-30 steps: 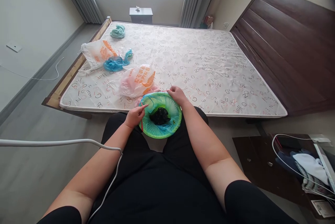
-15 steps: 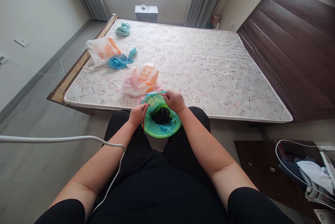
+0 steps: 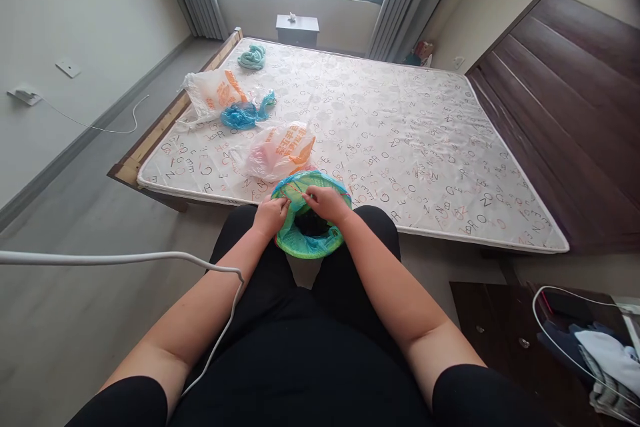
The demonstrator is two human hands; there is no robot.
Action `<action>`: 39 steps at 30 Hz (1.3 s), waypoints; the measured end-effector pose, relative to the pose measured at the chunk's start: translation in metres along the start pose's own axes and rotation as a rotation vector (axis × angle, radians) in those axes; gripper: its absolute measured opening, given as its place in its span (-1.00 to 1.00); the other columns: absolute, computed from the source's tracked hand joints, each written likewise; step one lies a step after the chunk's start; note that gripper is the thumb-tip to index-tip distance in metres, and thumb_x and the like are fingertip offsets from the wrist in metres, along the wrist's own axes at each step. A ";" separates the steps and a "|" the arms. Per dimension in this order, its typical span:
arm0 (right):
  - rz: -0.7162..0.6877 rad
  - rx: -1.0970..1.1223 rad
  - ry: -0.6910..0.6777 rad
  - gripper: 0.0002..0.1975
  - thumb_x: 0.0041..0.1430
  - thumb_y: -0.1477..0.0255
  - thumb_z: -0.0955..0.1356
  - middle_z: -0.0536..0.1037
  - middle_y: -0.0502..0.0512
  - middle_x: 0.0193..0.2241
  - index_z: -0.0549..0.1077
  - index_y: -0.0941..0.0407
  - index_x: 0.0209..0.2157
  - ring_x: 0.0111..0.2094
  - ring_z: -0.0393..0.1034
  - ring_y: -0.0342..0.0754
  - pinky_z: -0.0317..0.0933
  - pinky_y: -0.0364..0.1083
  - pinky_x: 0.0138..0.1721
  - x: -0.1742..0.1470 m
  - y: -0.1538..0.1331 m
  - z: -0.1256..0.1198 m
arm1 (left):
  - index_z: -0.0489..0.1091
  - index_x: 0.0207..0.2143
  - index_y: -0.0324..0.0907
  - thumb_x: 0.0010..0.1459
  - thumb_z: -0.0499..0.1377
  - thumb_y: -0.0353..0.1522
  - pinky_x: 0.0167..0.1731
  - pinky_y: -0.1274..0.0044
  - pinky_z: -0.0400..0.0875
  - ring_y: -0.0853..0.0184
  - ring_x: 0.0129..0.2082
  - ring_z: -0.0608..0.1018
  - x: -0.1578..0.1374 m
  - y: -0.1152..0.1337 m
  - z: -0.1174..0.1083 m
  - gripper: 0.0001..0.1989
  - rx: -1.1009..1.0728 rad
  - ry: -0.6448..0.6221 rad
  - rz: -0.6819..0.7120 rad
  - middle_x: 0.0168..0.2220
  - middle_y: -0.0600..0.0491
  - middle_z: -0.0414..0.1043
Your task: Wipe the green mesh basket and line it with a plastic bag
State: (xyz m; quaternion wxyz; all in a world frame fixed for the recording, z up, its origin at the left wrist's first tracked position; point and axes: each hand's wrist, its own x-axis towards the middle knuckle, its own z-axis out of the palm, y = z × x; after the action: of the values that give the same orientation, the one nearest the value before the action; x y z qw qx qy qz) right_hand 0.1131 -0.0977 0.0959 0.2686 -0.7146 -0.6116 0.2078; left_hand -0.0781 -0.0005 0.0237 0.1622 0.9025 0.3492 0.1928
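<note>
Between my knees stands a green bin point(image 3: 300, 255) lined with a thin blue plastic bag point(image 3: 293, 238). A crumpled black plastic bag point(image 3: 311, 223) lies inside it, partly covered by my right wrist. My left hand point(image 3: 271, 216) is closed at the bin's left rim, thumb and fingers pinched together. Over the bin's opening, my right hand point(image 3: 326, 203) pinches too. A thin red string point(image 3: 296, 193) runs between the two hands, its ends hidden in the fingers.
On the mattress point(image 3: 400, 147) lie a nearer white plastic bag point(image 3: 280, 149), a blue plastic bag point(image 3: 243, 115), a farther white bag point(image 3: 215, 90) and a teal cloth point(image 3: 252, 56). A white cable point(image 3: 150, 256) crosses my left forearm. Clothes point(image 3: 607, 347) lie on the dark cabinet point(image 3: 490, 320) at right.
My right hand has moved left and down from the far rim to over the opening, nearer my left hand. The liner's far edge now shows along the rim. The view has shifted slightly.
</note>
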 end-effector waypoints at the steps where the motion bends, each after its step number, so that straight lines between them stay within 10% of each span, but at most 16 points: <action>1: 0.023 0.027 0.001 -0.72 0.36 0.21 0.29 0.34 -0.03 -0.55 0.41 0.04 -0.40 -0.46 0.19 -0.09 -0.04 -0.10 -0.37 -0.001 0.005 -0.008 | 0.57 -0.30 -0.13 0.42 0.06 -0.26 0.02 0.26 0.35 0.06 -0.06 0.52 -0.001 0.001 -0.004 -0.67 -0.025 0.020 -0.019 -0.27 -0.12 0.62; 7: 0.179 0.231 0.160 -0.78 0.29 0.21 0.35 0.28 -0.09 -0.58 0.46 0.06 -0.34 -0.50 0.15 -0.11 0.00 -0.10 -0.39 -0.025 0.018 -0.047 | 0.59 -0.14 -0.12 0.43 0.04 -0.28 0.24 0.16 0.19 0.02 0.28 0.34 -0.005 0.012 -0.022 -0.69 -0.155 0.213 -0.073 0.01 -0.05 0.60; 26: 0.082 0.314 0.160 -0.75 0.23 0.38 0.27 0.38 -0.08 -0.51 0.55 0.05 -0.14 -0.48 0.23 -0.11 0.14 -0.10 -0.35 -0.037 0.002 -0.045 | 0.57 -0.14 -0.18 0.27 0.19 -0.15 -0.01 0.36 0.47 0.17 -0.11 0.62 -0.033 0.012 -0.064 -0.69 -0.675 0.030 -0.323 -0.14 -0.06 0.63; 32: -0.046 0.339 0.090 -0.76 0.26 0.41 0.26 0.56 0.01 -0.38 0.56 0.07 -0.17 -0.36 0.40 -0.08 0.23 -0.09 -0.28 -0.031 -0.028 -0.042 | 0.56 -0.14 -0.14 0.28 0.20 -0.25 0.17 0.33 0.40 0.17 0.14 0.52 -0.030 0.034 -0.075 -0.79 -0.665 0.090 -0.130 0.06 -0.08 0.51; 39: -0.037 0.462 0.089 -0.77 0.29 0.36 0.28 0.57 0.01 -0.38 0.56 0.07 -0.19 -0.37 0.42 -0.10 0.28 -0.09 -0.26 -0.024 -0.039 -0.044 | 0.57 -0.19 -0.13 0.33 0.18 -0.30 0.10 0.35 0.44 0.23 -0.02 0.57 -0.021 0.047 -0.076 -0.83 -0.552 0.059 0.003 -0.12 -0.03 0.56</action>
State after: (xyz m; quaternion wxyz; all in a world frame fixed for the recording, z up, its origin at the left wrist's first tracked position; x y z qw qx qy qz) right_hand 0.1067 -0.1229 0.1541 0.4555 -0.6314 -0.5481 0.3057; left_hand -0.1007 -0.0358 0.1050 0.3912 0.8187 0.2869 0.3072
